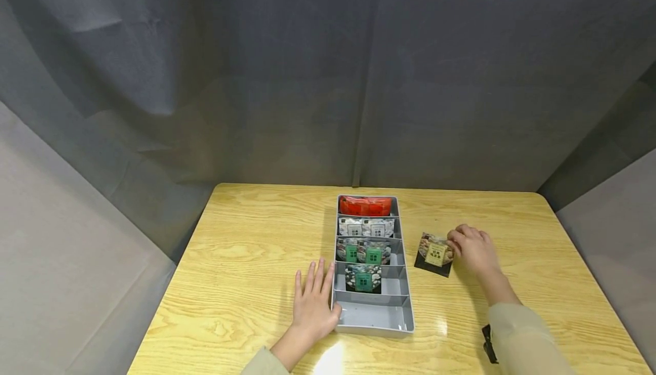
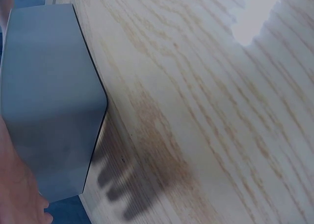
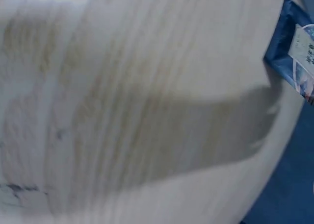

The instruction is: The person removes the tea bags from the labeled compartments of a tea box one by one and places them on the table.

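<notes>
My right hand (image 1: 475,252) pinches a black packet (image 1: 434,254) with a yellow label by its upper right edge, right of the tray. In the right wrist view part of that packet (image 3: 294,52) shows at the right edge, above a shadow; the fingers are out of that frame. My left hand (image 1: 314,306) rests against the near left side of a grey divided tray (image 1: 371,328), its fingers straight and spread, its thumb at the rim. The left wrist view shows the tray's outer wall (image 2: 49,87) beside part of that hand.
Across the tray lie red packets (image 1: 365,206) at the far end, white-labelled packets (image 1: 366,227), green-labelled packets (image 1: 364,251) and one green-labelled packet (image 1: 363,279) nearer. A small black object (image 1: 489,343) shows beside the right sleeve. Dark curtains (image 1: 287,107) stand behind the wooden table (image 1: 230,261).
</notes>
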### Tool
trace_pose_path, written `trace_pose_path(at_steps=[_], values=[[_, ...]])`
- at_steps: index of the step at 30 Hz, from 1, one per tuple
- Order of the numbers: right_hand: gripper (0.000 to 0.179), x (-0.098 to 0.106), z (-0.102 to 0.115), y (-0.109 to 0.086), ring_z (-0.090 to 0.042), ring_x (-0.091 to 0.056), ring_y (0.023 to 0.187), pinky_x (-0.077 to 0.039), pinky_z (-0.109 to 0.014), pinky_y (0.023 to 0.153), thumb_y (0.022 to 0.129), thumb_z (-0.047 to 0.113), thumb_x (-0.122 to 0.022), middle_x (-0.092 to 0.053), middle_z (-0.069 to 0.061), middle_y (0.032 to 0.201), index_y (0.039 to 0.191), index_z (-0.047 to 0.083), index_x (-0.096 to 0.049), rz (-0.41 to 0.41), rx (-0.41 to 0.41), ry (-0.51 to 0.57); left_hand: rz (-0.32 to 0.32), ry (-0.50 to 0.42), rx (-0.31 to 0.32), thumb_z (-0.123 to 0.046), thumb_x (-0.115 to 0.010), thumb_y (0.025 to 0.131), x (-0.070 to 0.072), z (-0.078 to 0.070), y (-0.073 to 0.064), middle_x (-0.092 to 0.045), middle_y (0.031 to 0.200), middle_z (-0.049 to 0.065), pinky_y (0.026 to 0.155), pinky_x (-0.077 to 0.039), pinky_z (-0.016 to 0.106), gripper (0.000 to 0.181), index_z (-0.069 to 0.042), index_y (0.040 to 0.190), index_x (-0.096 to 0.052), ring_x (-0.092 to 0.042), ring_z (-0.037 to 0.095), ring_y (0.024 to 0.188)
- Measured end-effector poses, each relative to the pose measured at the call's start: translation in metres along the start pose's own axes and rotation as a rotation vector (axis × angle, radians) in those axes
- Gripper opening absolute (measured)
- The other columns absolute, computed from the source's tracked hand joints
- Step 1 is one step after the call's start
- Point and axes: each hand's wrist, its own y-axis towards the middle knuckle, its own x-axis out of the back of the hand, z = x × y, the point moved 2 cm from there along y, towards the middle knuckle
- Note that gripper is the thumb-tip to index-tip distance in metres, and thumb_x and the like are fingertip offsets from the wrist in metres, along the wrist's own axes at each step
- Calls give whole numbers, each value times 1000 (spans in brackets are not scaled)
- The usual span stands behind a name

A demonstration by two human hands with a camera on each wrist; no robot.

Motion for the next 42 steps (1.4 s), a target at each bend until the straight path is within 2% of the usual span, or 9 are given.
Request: trace_pose_path(at_steps=[5, 9, 15, 20, 33, 42], values=[[10, -19, -5, -3, -35, -48, 101, -31, -58, 91, 90, 15, -56, -53, -12, 104, 97, 11, -62, 10, -10, -15, 2, -4, -1, -41, -49, 83, -1, 0, 0, -4, 153, 7, 109, 1, 53, 79, -16, 148, -12, -1, 27, 140], [12, -32, -5, -5, -35, -47, 104, -31, -58, 91, 91, 15, -53, -53, -12, 108, 98, 11, -62, 17, -8, -26, 9, -5, 3, -40, -49, 83, -1, 0, 1, -3, 154, 7, 109, 1, 53, 81, -18, 148, -8, 0, 26, 140], [11, -43, 0, -6, -34, -47, 104, -32, -57, 90, 89, 12, -57, -52, -11, 109, 100, 12, -61, 40, 23, -57, 10, -2, 8, -40, -49, 83, -3, 1, 1, -3, 154, 6, 109, 1, 52, 80, -18, 148, -9, 0, 26, 140], [8, -47, 2, -5, -33, -47, 101, -34, -55, 88, 88, 13, -59, -52, -10, 107, 96, 13, -61, 26, 39, -57, 7, -13, 9, -40, -49, 83, -3, 1, 1, -3, 154, 7, 109, 2, 52, 79, -18, 148, -11, -1, 27, 140], [11, -53, 1, -9, -34, -46, 103, -34, -54, 85, 90, 11, -55, -49, -13, 113, 100, 11, -61, 40, -50, -46, 4, -10, 7, -41, -49, 82, -4, 1, 0, -3, 154, 7, 109, 2, 53, 82, -19, 148, -5, -1, 27, 140], [12, -56, -1, -13, -36, -45, 104, -34, -56, 86, 92, 14, -53, -48, -13, 112, 102, 10, -58, 29, -67, -22, -8, -25, -3, -39, -48, 83, -4, 1, 1, -5, 154, 7, 108, -1, 54, 78, -17, 148, -12, -2, 28, 140]])
